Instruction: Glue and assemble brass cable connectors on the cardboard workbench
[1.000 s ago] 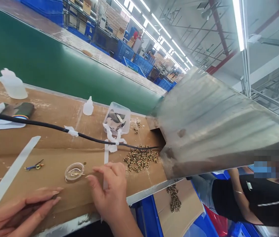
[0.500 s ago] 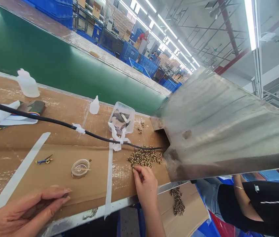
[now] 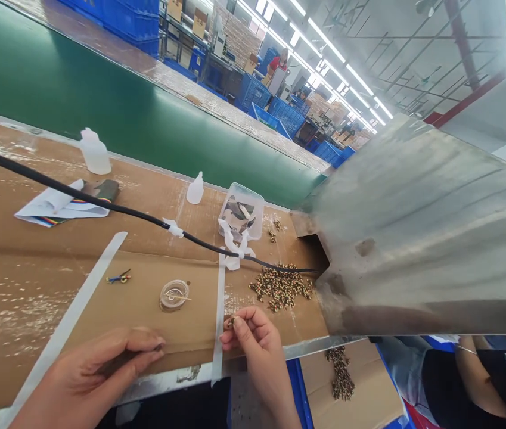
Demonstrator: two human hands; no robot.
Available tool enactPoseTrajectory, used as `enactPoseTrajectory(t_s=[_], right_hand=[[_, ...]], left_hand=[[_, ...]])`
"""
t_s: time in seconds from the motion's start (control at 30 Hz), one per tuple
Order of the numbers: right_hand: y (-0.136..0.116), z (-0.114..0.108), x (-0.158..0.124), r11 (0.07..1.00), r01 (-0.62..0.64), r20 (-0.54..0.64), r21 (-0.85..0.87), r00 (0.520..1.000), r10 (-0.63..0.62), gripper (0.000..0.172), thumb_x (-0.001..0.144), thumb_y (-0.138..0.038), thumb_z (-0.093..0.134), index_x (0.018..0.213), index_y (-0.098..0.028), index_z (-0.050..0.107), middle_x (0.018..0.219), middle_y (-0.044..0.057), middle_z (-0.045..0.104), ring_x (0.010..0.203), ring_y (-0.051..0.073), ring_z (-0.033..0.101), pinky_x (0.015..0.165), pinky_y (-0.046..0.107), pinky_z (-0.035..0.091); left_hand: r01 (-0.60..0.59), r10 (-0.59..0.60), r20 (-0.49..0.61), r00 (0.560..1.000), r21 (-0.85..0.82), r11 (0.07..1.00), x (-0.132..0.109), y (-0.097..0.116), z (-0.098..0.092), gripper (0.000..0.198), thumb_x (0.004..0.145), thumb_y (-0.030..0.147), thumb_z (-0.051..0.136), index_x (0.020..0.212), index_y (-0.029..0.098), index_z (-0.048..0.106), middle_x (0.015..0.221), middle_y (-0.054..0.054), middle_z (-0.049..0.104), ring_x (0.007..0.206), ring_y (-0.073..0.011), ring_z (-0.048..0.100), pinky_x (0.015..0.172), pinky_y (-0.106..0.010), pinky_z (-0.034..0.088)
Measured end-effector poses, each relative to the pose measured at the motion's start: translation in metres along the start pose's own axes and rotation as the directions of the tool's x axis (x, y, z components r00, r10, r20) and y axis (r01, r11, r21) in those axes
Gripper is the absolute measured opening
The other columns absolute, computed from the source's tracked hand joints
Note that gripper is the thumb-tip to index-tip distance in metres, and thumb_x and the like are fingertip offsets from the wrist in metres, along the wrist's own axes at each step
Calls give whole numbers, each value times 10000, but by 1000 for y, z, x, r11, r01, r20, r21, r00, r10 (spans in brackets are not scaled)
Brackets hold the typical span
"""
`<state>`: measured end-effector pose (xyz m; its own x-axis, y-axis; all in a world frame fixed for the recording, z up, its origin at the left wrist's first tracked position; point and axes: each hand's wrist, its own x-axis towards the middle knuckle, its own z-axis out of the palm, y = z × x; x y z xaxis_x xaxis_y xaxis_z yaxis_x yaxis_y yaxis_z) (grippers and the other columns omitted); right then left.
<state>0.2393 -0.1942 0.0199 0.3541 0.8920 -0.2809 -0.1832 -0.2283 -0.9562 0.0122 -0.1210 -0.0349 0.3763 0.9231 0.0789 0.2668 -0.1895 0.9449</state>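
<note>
Over the front of the cardboard-covered bench, my left hand pinches a tiny dark piece between thumb and forefinger; its kind is too small to tell. My right hand is closed on a small gold-and-black part at its fingertips, just in front of a pile of similar small parts. Between and beyond the hands sits a round clear dish with a thin stick across its rim. Farther left lies a small blue-handled tool, perhaps nippers.
A black cable crosses the bench into a notch in the metal panel at right. Behind stand a clear plastic box, two white bottles and a green conveyor belt. More parts lie on cardboard below; a person sits at right.
My right hand has drawn back from the pile towards my left hand, now with a small part in its fingertips. The left hand keeps its pinch. The whole view has shifted slightly.
</note>
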Motion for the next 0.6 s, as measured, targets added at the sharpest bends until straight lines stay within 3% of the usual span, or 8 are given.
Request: enactPoseTrajectory(t_s=[0.07,0.2,0.37,0.6], right_hand=[[5,14,-1,993,-51,62,105,997,44,302,826,-441,693,857,-162,583,720,9,670,601,95,640,609,207,522],[12,34,-1,975,-122,126,184,987,99,324,795,-443,729,855,-156,592,725,-1,654,610,104,663,590,215,541],[10,46,-3,977,-147,167,155,978,121,317,792,-429,737,884,-151,616,653,6,676,590,99,655,611,209,530],[17,53,-5,996,-82,161,25,984,77,274,816,-410,709,882,-156,629,683,21,687,646,113,654,657,223,511]], left_hand=[[-55,55,78,995,-12,998,0,1,-1,110,772,400,716,840,315,728,903,53,745,836,-173,709,780,-167,569],[-66,72,133,988,-50,997,3,13,-4,83,831,350,655,844,296,717,896,33,743,815,-155,709,760,-150,554],[-96,98,115,989,-24,995,6,29,-5,74,844,322,641,865,302,709,832,48,736,758,-134,705,711,-133,542],[-108,108,146,983,-12,994,6,27,-4,102,868,311,605,838,277,696,805,50,724,725,-121,689,669,-139,529]])
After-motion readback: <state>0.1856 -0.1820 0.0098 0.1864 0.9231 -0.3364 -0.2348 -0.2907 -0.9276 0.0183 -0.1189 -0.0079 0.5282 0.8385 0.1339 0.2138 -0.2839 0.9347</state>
